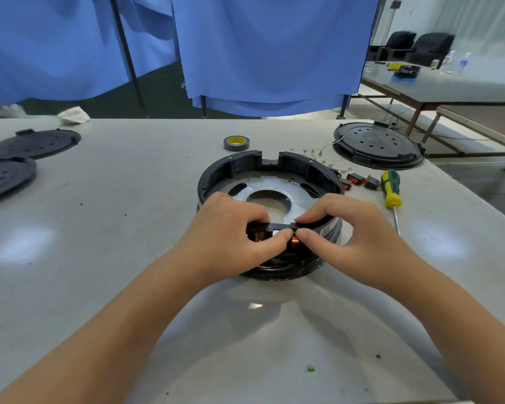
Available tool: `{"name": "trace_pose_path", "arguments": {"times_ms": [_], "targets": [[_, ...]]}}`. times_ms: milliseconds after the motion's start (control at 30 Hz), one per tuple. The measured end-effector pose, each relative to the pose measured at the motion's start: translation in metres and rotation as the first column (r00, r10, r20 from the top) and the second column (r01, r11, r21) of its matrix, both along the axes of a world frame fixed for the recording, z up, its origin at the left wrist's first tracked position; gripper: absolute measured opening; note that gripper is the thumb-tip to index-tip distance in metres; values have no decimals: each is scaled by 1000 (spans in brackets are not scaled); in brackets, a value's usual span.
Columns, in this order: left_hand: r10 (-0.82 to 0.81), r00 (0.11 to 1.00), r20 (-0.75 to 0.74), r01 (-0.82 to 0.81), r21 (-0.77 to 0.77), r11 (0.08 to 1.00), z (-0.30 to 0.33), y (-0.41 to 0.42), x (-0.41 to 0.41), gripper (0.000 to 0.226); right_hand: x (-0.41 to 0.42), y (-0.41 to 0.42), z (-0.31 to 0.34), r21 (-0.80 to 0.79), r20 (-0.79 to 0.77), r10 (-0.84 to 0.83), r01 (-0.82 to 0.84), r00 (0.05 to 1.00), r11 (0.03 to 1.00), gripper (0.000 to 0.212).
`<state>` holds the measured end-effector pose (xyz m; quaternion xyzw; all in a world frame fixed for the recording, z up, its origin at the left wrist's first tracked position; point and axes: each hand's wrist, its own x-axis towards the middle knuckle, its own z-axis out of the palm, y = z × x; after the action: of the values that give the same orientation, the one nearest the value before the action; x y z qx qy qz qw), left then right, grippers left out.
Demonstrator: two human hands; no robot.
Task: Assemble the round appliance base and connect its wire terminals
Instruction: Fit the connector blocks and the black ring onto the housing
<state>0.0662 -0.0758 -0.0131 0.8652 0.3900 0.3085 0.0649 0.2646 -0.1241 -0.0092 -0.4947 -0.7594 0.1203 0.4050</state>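
Both hands, left (231, 228) and right (341, 228), pinch a small black switch (283, 227) at the base (270, 170) rim; forced crooked, I think it jams or slips.

Near rim of round base (270, 182) hidden behind left hand (228, 237) and right hand (347, 234). Small black part (280, 226) in both grips mostly covered by fingers; copper bits beneath too obscured to identify. Wire terminals (312, 153) behind the base too small to count. Black cover plates (3, 176) cut off at left edge. Forearms run out the bottom edge. Items on far table (449, 86) blurred.
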Motion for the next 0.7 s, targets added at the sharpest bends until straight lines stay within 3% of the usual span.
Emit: {"name": "trace_pose_path", "arguments": {"times_ms": [167, 333, 500, 600, 700], "targets": [[63, 998, -14, -62, 56, 997, -2, -6, 8, 46, 7, 9, 3, -43, 16, 42, -42, 999, 998, 9], [184, 982, -31, -179, 133, 975, -2, -8, 24, 51, 19, 27, 15, -167, 70, 58, -46, 996, 985, 14], [244, 964, -108, -232, 115, 966, -1, -1, 34, 52, 28, 45, 30, -330, 115, 69, -28, 991, 943, 13], [122, 983, -136, -129, -37, 991, 6, 7, 29, 46, 32, 55, 43, -435, 184, 128, -36, 974, 900, 10], [-96, 970, -222, 15, -345, 939, 27, 20, 11, 31, 39, 68, 52, -386, 31, 40, -25, 999, 922, 11]]}}
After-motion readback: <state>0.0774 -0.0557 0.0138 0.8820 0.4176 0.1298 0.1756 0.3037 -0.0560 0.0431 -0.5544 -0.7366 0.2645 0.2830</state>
